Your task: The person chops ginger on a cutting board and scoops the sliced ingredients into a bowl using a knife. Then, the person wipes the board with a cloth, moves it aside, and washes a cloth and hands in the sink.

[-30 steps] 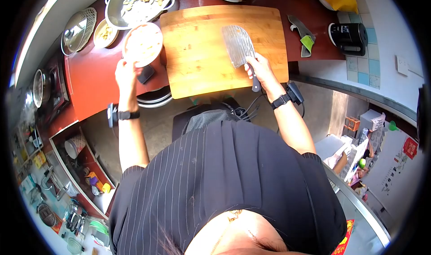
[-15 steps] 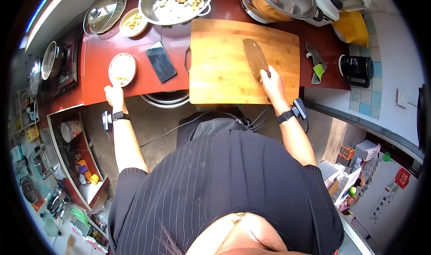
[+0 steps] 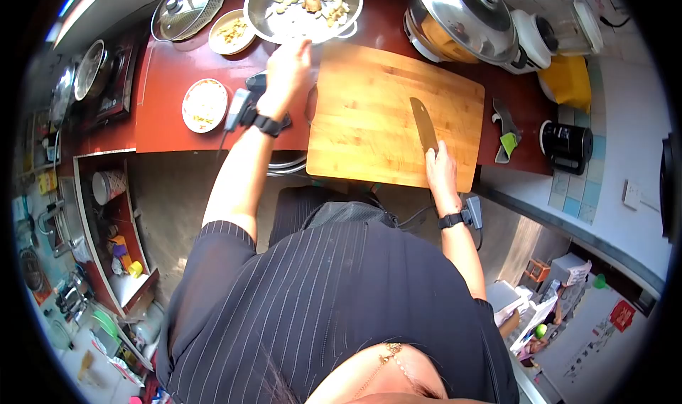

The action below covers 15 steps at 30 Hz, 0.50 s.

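Observation:
A kitchen knife (image 3: 424,123) lies over the right part of the wooden cutting board (image 3: 383,120), its blade pointing away from me. My right hand (image 3: 442,168) is closed around its handle near the board's front edge. My left hand (image 3: 290,76) is stretched forward at the board's left side, close to the near rim of a metal pan (image 3: 288,38) with pale pieces, green pieces and a brown lump in it. Blur hides how the left fingers are set. Under the left wrist, a dark phone (image 3: 257,82) is mostly covered.
To the left stand a white bowl of food bits (image 3: 204,105), another small bowl (image 3: 232,33) and a glass lid (image 3: 177,13). A large lidded pot (image 3: 465,20) is at the back right. A peeler-like tool with green (image 3: 506,137) and a black kettle (image 3: 566,147) sit farther right.
My left hand has left the white bowl and moved right and forward toward the pan. My right hand and the knife have shifted nearer to me. The view has shifted slightly.

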Each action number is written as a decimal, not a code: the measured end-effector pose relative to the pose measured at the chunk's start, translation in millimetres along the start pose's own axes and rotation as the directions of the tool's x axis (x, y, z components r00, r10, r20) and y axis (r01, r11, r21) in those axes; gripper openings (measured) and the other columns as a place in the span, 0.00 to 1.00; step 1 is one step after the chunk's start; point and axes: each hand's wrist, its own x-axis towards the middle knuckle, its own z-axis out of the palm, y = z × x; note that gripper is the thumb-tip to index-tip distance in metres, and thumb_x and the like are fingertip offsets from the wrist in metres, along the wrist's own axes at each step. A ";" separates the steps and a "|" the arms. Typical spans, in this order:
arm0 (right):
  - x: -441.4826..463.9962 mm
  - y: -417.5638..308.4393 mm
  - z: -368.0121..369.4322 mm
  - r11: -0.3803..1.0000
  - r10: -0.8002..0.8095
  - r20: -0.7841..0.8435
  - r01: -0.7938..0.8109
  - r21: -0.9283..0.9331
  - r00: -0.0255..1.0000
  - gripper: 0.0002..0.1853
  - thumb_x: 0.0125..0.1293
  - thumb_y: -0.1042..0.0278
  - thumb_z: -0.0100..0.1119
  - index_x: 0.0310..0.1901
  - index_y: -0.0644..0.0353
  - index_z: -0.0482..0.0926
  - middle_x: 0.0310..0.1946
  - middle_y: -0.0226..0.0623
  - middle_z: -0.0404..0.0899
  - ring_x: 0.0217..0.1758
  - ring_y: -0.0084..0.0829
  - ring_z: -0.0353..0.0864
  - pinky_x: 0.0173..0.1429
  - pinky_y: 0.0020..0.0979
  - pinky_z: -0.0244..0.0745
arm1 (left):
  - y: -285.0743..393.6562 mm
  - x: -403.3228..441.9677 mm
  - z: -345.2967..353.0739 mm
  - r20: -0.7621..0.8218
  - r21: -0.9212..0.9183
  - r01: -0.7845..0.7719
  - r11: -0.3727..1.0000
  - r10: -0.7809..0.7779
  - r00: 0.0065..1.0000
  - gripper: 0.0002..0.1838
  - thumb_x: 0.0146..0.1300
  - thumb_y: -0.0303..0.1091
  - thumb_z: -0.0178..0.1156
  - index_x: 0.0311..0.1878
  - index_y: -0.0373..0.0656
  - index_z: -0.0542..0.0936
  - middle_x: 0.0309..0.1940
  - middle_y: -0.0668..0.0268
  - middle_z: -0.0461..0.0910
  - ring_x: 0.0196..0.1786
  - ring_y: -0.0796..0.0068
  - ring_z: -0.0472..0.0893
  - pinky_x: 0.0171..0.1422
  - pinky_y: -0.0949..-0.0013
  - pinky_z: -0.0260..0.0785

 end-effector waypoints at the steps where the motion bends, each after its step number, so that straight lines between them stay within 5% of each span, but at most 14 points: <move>1: -0.6 0.0 -1.2 0.999 -0.018 -0.009 0.018 -0.027 1.000 0.14 0.72 0.64 0.52 0.52 0.65 0.73 0.39 0.61 0.82 0.44 0.63 0.80 0.46 0.55 0.74 | 3.8 5.8 10.9 0.011 0.043 -0.003 0.999 0.003 1.000 0.09 0.68 0.35 0.61 0.48 0.48 0.84 0.39 0.55 0.86 0.44 0.51 0.85 0.49 0.55 0.77; 3: -1.7 0.0 -1.8 0.999 -0.039 -0.003 0.039 -0.029 0.999 0.16 0.72 0.64 0.51 0.54 0.66 0.72 0.38 0.63 0.81 0.44 0.64 0.80 0.46 0.56 0.75 | -0.7 27.1 31.7 -0.035 0.057 -0.130 0.990 0.132 0.991 0.10 0.69 0.35 0.59 0.49 0.47 0.84 0.37 0.53 0.85 0.43 0.48 0.85 0.50 0.53 0.77; 9: 4.4 -0.9 -6.3 0.998 0.066 0.070 -0.067 0.008 0.995 0.18 0.73 0.62 0.50 0.56 0.66 0.73 0.38 0.64 0.81 0.44 0.63 0.81 0.48 0.56 0.75 | -13.1 91.7 88.0 0.170 0.061 0.051 0.997 -0.060 0.984 0.12 0.68 0.36 0.54 0.45 0.43 0.85 0.34 0.50 0.85 0.41 0.47 0.85 0.49 0.49 0.76; 13: 6.6 -0.2 -7.9 0.993 0.114 0.108 -0.115 0.006 0.988 0.22 0.73 0.61 0.50 0.60 0.68 0.72 0.42 0.65 0.81 0.49 0.64 0.80 0.52 0.53 0.76 | -22.8 114.3 115.7 0.297 0.170 0.156 0.973 -0.201 0.934 0.16 0.64 0.39 0.58 0.47 0.40 0.85 0.40 0.47 0.86 0.49 0.49 0.85 0.56 0.50 0.76; 15: 8.2 2.2 -8.1 0.992 0.110 0.104 -0.115 0.045 0.988 0.21 0.73 0.61 0.50 0.60 0.68 0.72 0.42 0.64 0.81 0.48 0.64 0.80 0.52 0.53 0.76 | -22.5 123.8 118.9 0.458 0.129 0.303 0.944 -0.328 0.826 0.19 0.61 0.41 0.61 0.48 0.37 0.85 0.49 0.46 0.84 0.55 0.48 0.83 0.61 0.54 0.74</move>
